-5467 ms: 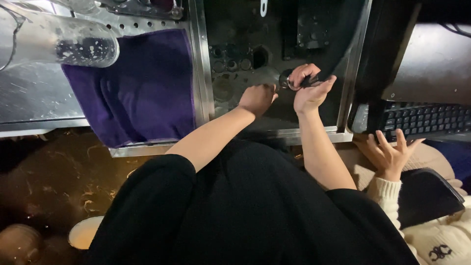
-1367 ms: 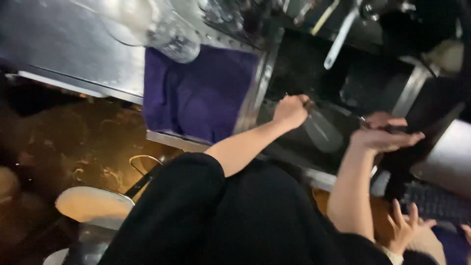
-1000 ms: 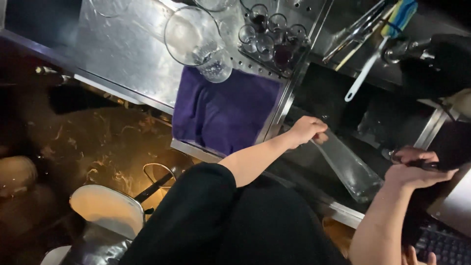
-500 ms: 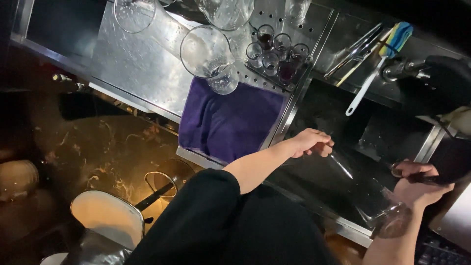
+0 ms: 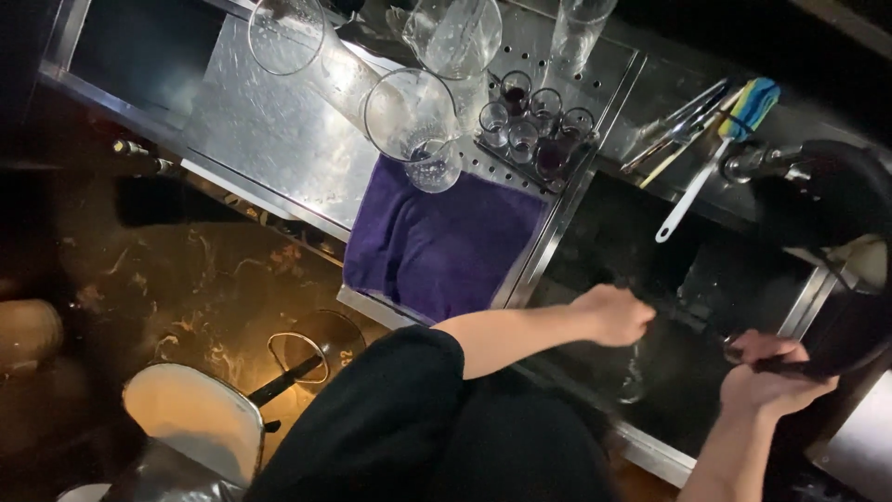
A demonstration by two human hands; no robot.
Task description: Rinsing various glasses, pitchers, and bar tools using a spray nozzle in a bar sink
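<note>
At the far left of the frame, low down, we see a white bucket (image 5: 190,418) on the dark floor. Above it, in the upper left, a shiny metal counter (image 5: 269,139) holds big clear glass jugs (image 5: 413,121) lying on their sides. Just right of them a purple cloth (image 5: 446,246) lies flat, and small glasses (image 5: 534,130) stand in a bunch above it.

In the middle of the frame our left hand (image 5: 613,314) hangs over the dark sink (image 5: 688,279). Its fingers are curled in, and a clear glass (image 5: 634,372) seems to hang right under it, but it is blurry, so we cannot tell if the hand grips it.

Above the sink, a white-handled brush (image 5: 706,167) lies on the ledge in the upper right.

At the lower right, our right hand (image 5: 771,376) is closed tight on a thin dark handle (image 5: 790,367) by the sink's edge.
</note>
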